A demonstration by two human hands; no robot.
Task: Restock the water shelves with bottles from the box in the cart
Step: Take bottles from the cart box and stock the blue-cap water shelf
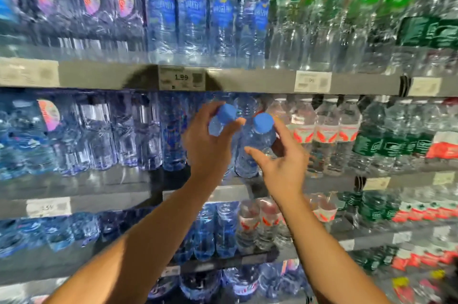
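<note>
Two clear water bottles with blue caps stand at the front of the middle shelf. My left hand grips the left bottle around its neck and shoulder, fingers curled round it just under the cap. The right bottle stands upright on the shelf edge. My right hand has its fingers spread around that bottle's body, thumb in front and fingers behind; whether they touch it is unclear. The box and cart are out of view.
Rows of blue-tinted bottles fill the shelf to the left, red-labelled and green-labelled bottles to the right. The shelf above carries a price tag and tall bottles. Lower shelves hold more bottles.
</note>
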